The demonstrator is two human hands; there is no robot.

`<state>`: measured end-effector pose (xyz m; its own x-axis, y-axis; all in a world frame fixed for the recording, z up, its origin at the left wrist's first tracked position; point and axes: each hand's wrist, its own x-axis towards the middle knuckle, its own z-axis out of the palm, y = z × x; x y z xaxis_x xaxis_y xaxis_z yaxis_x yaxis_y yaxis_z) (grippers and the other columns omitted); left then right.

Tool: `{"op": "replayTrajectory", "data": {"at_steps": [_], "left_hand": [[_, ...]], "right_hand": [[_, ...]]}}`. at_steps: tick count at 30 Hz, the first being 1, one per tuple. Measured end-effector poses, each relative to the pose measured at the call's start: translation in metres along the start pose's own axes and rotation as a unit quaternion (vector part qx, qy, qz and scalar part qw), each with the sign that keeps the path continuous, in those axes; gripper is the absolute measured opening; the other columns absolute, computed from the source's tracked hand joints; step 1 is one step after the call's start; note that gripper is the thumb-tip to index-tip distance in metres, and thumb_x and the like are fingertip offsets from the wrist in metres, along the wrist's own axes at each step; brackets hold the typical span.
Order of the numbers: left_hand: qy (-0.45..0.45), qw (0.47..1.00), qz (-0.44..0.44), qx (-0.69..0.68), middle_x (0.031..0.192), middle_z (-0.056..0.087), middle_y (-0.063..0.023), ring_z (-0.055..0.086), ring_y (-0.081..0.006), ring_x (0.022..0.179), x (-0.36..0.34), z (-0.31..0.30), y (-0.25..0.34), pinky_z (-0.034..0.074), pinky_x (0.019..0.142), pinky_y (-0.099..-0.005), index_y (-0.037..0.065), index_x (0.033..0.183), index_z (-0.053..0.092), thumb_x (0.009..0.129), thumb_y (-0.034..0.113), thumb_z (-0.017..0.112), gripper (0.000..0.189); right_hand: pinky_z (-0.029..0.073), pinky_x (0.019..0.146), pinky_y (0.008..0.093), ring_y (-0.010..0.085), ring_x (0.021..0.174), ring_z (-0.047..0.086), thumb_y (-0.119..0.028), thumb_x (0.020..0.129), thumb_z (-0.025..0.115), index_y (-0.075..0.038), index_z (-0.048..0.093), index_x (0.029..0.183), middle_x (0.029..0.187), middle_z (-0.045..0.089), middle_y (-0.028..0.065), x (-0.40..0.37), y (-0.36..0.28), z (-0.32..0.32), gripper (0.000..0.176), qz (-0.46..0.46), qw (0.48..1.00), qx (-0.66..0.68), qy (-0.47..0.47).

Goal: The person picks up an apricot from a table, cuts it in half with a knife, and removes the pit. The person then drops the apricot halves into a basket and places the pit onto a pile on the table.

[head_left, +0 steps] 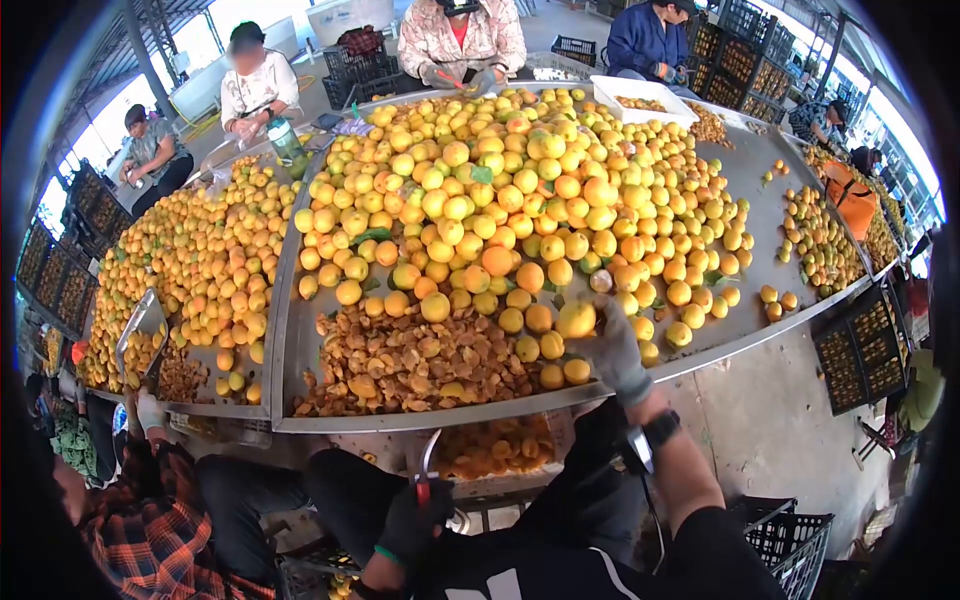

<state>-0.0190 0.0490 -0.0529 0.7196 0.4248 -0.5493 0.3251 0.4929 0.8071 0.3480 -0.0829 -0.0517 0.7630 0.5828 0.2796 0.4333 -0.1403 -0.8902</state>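
In my left hand [424,520], which wears a dark glove, a curved knife [428,468] with a red handle points upward, low in front of my lap. My right hand [615,352], in a grey glove, reaches over the near edge of the metal table. Its fingers are at a yellow-orange apricot [576,320], slightly blurred, which they seem to grip. A large heap of whole apricots [480,200] spreads beyond it. To the left of the right hand lies a pile of brownish-orange cut pieces [420,362]. Below the table edge, more pieces fill a container [495,445].
A raised metal rim [286,330] divides the table from a second fruit heap [200,260]. Several people work around the tables. A person in a plaid sleeve [150,520] sits close at my left. Black crates [785,545] stand at lower right. A white tray [645,100] lies at the far side.
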Motion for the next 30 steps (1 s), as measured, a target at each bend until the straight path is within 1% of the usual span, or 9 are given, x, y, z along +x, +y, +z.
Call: {"op": "replayTrajectory", "data": {"at_steps": [2, 4, 5, 6, 9, 12, 14, 20, 30], "left_hand": [[-0.001, 0.999, -0.016, 0.046, 0.072, 0.060, -0.0037, 0.053, -0.0108, 0.053, 0.013, 0.007, 0.005, 0.040, 0.048, -0.0238, 0.001, 0.106, 0.059, 0.087, 0.017, 0.061, 0.025], [0.002, 0.995, -0.031, 0.090, 0.074, 0.062, -0.0063, 0.057, -0.0152, 0.056, 0.017, 0.019, 0.019, 0.043, 0.050, -0.0268, 0.001, 0.108, 0.059, 0.087, 0.018, 0.062, 0.027], [-0.003, 0.971, 0.071, 0.230, 0.077, 0.063, -0.0100, 0.061, -0.0219, 0.062, 0.015, 0.028, 0.030, 0.046, 0.055, -0.0313, 0.002, 0.109, 0.059, 0.086, 0.021, 0.064, 0.030], [-0.010, 0.916, 0.170, 0.363, 0.080, 0.065, -0.0137, 0.064, -0.0286, 0.068, 0.014, 0.035, 0.037, 0.049, 0.059, -0.0359, 0.003, 0.111, 0.059, 0.085, 0.024, 0.065, 0.034], [0.003, 0.841, 0.211, 0.498, 0.086, 0.064, -0.0192, 0.063, -0.0367, 0.081, 0.009, 0.044, 0.036, 0.050, 0.068, -0.0422, 0.004, 0.111, 0.060, 0.084, 0.030, 0.067, 0.038], [0.005, 0.843, 0.238, 0.483, 0.087, 0.064, -0.0197, 0.063, -0.0358, 0.082, -0.001, 0.046, 0.027, 0.050, 0.069, -0.0432, 0.004, 0.110, 0.060, 0.084, 0.035, 0.065, 0.041], [-0.007, 0.859, 0.209, 0.467, 0.089, 0.064, -0.0201, 0.062, -0.0366, 0.084, -0.009, 0.045, 0.025, 0.049, 0.069, -0.0434, 0.004, 0.111, 0.058, 0.085, 0.033, 0.063, 0.039], [-0.047, 0.855, 0.227, 0.465, 0.088, 0.063, -0.0226, 0.062, -0.0391, 0.082, -0.033, 0.044, 0.020, 0.049, 0.069, -0.0436, 0.003, 0.108, 0.056, 0.086, 0.027, 0.062, 0.034], [-0.076, 0.877, 0.214, 0.424, 0.085, 0.062, -0.0223, 0.062, -0.0408, 0.080, -0.043, 0.039, 0.005, 0.049, 0.066, -0.0462, 0.003, 0.110, 0.053, 0.084, 0.019, 0.061, 0.031]], "right_hand": [[0.049, 0.086, 0.0304, 0.0177, 0.103, 0.055, -0.002, 0.070, 0.077, -0.007, 0.046, 0.119, 0.109, 0.051, 0.0059, -0.045, -0.053, 0.012, 0.058, 0.096, 0.935, 0.336, -0.059], [0.049, 0.086, 0.0296, 0.0165, 0.104, 0.056, 0.003, 0.073, 0.073, -0.009, 0.042, 0.124, 0.113, 0.052, 0.0058, -0.082, -0.070, 0.028, 0.060, 0.146, 0.889, 0.417, -0.117], [0.049, 0.085, 0.0299, 0.0172, 0.102, 0.057, 0.006, 0.073, 0.071, -0.009, 0.043, 0.123, 0.115, 0.051, 0.0062, -0.097, -0.077, 0.031, 0.059, 0.185, 0.860, 0.453, -0.147], [0.047, 0.090, 0.0310, 0.0179, 0.109, 0.055, 0.006, 0.072, 0.072, -0.009, 0.043, 0.125, 0.117, 0.052, 0.0069, -0.110, -0.088, 0.032, 0.062, 0.234, 0.853, 0.435, -0.169], [0.043, 0.096, 0.0315, 0.0177, 0.114, 0.051, 0.005, 0.072, 0.073, -0.008, 0.042, 0.127, 0.120, 0.051, 0.0076, -0.144, -0.083, 0.048, 0.064, 0.209, 0.830, 0.466, -0.223], [0.038, 0.100, 0.0310, 0.0164, 0.117, 0.047, 0.003, 0.071, 0.074, -0.007, 0.043, 0.126, 0.125, 0.049, 0.0084, -0.162, -0.086, 0.057, 0.064, 0.206, 0.802, 0.505, -0.242], [0.041, 0.097, 0.0292, 0.0152, 0.113, 0.048, 0.005, 0.070, 0.075, -0.008, 0.042, 0.122, 0.122, 0.049, 0.0084, -0.171, -0.086, 0.060, 0.063, 0.142, 0.908, 0.330, -0.214], [0.047, 0.091, 0.0305, 0.0159, 0.108, 0.051, 0.012, 0.065, 0.076, -0.010, 0.043, 0.115, 0.120, 0.049, 0.0064, -0.183, -0.102, 0.066, 0.063, 0.176, 0.859, 0.429, -0.217], [0.052, 0.079, 0.0265, 0.0132, 0.097, 0.055, 0.014, 0.065, 0.073, -0.009, 0.044, 0.116, 0.114, 0.050, 0.0052, -0.199, -0.117, 0.062, 0.062, 0.185, 0.880, 0.338, -0.277]]}}
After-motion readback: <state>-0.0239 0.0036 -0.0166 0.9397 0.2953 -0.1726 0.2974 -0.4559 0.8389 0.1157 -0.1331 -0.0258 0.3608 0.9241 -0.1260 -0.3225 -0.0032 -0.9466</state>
